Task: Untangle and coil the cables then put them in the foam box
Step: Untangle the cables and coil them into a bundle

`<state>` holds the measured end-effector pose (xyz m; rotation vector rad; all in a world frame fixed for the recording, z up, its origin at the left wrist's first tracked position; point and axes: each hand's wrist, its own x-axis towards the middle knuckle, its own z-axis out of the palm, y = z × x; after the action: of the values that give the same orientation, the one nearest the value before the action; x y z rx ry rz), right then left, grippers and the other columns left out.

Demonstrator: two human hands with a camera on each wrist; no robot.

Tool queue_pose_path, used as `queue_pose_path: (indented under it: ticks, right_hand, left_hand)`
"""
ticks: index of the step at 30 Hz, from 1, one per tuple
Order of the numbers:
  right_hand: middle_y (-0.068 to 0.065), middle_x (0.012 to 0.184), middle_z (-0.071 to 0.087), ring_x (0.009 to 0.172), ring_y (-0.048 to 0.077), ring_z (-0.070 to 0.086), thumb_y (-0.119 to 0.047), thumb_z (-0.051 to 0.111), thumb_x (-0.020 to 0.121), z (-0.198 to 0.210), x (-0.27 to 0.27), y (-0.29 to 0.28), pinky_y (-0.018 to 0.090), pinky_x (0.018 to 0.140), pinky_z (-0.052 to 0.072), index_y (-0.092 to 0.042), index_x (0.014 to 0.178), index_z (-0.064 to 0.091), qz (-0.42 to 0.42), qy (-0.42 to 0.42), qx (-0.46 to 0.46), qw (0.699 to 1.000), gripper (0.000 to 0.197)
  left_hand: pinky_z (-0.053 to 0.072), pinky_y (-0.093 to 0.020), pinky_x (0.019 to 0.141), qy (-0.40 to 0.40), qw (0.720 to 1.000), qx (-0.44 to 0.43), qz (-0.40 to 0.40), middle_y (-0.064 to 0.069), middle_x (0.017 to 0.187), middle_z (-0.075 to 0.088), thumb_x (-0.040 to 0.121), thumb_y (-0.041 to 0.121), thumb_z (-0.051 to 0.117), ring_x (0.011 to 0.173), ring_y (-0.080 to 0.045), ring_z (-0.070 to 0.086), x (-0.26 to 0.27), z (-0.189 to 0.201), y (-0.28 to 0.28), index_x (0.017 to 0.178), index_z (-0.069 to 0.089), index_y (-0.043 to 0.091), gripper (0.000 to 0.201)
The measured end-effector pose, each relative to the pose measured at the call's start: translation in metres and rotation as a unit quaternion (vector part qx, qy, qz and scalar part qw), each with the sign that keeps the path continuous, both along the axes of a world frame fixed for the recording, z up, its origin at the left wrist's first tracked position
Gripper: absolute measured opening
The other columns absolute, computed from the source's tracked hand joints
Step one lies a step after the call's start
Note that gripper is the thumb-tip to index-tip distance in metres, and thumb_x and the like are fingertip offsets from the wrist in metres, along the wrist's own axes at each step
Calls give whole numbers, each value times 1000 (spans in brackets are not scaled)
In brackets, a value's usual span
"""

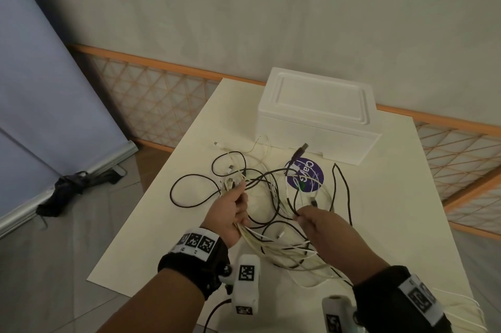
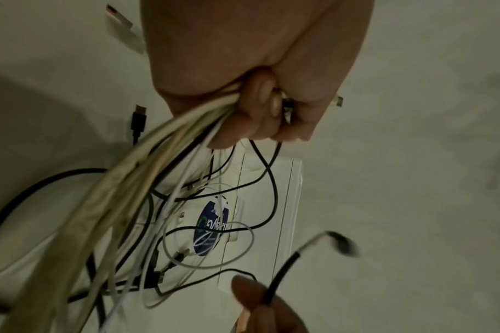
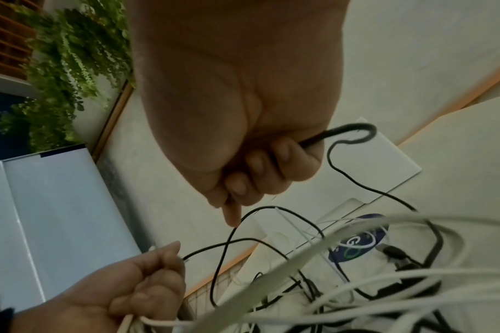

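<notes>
The left hand (image 1: 232, 214) is raised above the tabletop (image 1: 393, 210), its fingers curled tight around a bunch of white cables (image 1: 273, 244). The left wrist view shows those cream-white strands (image 2: 146, 162) running out of the fist together with at least one thin black one. The right hand (image 1: 315, 220), just to the right of the left and at about the same height, grips a single black cable (image 1: 342, 191); in the right wrist view this cable (image 3: 354, 133) leaves the curled fingers (image 3: 283, 157), bends in a small hook and runs down to the pile.

Between and below the hands hangs a tangle of black and white cables. Its loops spread over the tabletop beyond the left hand, and loose white strands trail back over the near edge on the right. Several plug ends lie free, among them a dark connector (image 1: 303, 148) resting close to the foam box.

A round purple sticker (image 1: 309, 173) lies flat on the tabletop under some of the strands. The white foam box (image 1: 317, 113) stands at the far edge of the tabletop, well beyond the hands, with its lid on.

Both wrists wear black straps with square black-and-white markers. Behind the tabletop runs a low lattice rail with orange trim, and a pale blue panel leans at the left.
</notes>
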<state>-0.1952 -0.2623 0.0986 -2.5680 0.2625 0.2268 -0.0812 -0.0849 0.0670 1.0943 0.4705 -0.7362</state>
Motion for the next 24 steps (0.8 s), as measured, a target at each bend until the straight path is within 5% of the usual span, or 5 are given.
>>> queue_pose_path:
  ticks: [4,10,16,20,24]
  right_hand:
    - [-7,97,69,87,9,62,-44,42,97,4,-2,12,27,76,49,-33,117,56,14,3,-19,1000,26]
    - [-10,106,68,97,8,61,-42,45,97,8,-3,22,23,82,48,-34,121,57,44,-11,-17,999,28]
    - [-11,116,66,106,8,59,-42,44,97,7,-10,36,26,89,47,-34,122,58,92,0,-24,996,30]
    - [-9,115,66,106,8,58,-39,46,97,8,-16,42,25,90,45,-34,122,59,110,7,-15,994,28]
    - [-12,113,66,105,6,58,-33,50,96,5,-21,48,16,86,41,-37,123,60,150,19,-33,988,29]
  left_hand:
    - [29,-16,37,40,998,-38,-5,6,44,27,94,49,51,32,-6,19,-5,3,6,104,66,3,49]
    - [36,-18,38,84,995,-47,17,-11,57,61,91,5,45,28,-8,28,-15,11,10,79,44,9,12]
    - [36,-24,49,66,996,-51,8,-1,53,55,94,22,54,32,-8,32,-29,1,19,74,52,11,23]
    - [32,-18,38,13,994,-101,39,2,56,46,89,32,60,32,-5,25,-39,3,26,77,62,10,25]
    - [36,-18,38,-15,995,-86,43,1,65,52,77,22,72,34,-6,28,-43,2,29,77,64,15,11]
